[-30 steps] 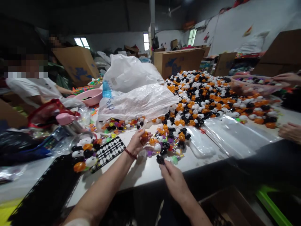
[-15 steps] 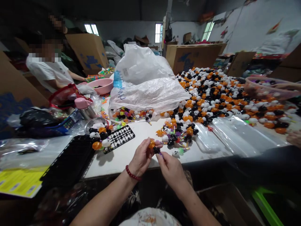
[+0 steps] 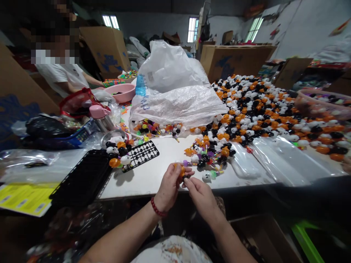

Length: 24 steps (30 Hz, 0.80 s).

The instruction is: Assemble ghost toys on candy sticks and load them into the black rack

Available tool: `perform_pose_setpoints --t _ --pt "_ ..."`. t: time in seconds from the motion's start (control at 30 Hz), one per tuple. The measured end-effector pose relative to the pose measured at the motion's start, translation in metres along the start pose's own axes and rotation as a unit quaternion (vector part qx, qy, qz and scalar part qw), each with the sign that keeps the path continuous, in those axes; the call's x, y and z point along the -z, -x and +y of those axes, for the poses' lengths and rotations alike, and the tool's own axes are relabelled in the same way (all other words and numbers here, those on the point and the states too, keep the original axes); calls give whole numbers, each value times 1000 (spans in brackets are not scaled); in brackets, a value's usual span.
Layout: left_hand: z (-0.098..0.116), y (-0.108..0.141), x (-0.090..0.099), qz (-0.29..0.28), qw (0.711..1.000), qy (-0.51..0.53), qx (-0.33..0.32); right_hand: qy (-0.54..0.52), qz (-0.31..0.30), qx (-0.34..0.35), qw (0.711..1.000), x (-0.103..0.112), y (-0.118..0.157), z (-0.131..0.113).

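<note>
My left hand is closed around an orange pumpkin-shaped pencil topper above the table's front edge. My right hand pinches the small dark lower end of the same piece, and its fingertips hide most of that end. Just beyond the hands lies a heap of mixed toppers in orange, black, white and purple. A white ghost topper with a green part rests near my right hand. To the left, several assembled toppers stand at one end of a black grid rack.
A huge pile of toppers covers the back right, beside a pink basket. Clear plastic bags lie in front. A white sack stands mid-table. Black trays and a flask are left. Another person sits beyond.
The view has shifted slightly. My right fingertips have closed in on the lower end of the topper, covering the purple part that showed before. Both hands still hold the piece.
</note>
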<state>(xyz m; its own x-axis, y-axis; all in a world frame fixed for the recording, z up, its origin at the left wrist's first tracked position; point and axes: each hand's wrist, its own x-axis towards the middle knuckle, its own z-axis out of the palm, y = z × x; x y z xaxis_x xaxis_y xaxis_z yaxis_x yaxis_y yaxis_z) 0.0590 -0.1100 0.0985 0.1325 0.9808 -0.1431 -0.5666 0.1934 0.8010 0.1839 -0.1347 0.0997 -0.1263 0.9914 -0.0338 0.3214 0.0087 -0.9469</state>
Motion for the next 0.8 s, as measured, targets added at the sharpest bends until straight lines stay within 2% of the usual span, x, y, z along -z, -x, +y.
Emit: perform_pose_setpoints --t 0.23,0.3,0.43,0.57,0.8 --pt "-20 9 2 77 994 -30 -71 22 0 -5 1000 -21 -8 16" --pt "-21 6 4 81 995 -8 -54 12 -10 -1 1000 -23 -13 22" --pt "-18 -5 10 76 993 69 63 16 -63 24 998 -14 -20 30" --pt "-16 -14 17 77 993 80 36 26 -57 31 998 -4 -20 29" --pt "-20 -13 21 96 994 46 20 70 -47 39 996 -5 -19 27"
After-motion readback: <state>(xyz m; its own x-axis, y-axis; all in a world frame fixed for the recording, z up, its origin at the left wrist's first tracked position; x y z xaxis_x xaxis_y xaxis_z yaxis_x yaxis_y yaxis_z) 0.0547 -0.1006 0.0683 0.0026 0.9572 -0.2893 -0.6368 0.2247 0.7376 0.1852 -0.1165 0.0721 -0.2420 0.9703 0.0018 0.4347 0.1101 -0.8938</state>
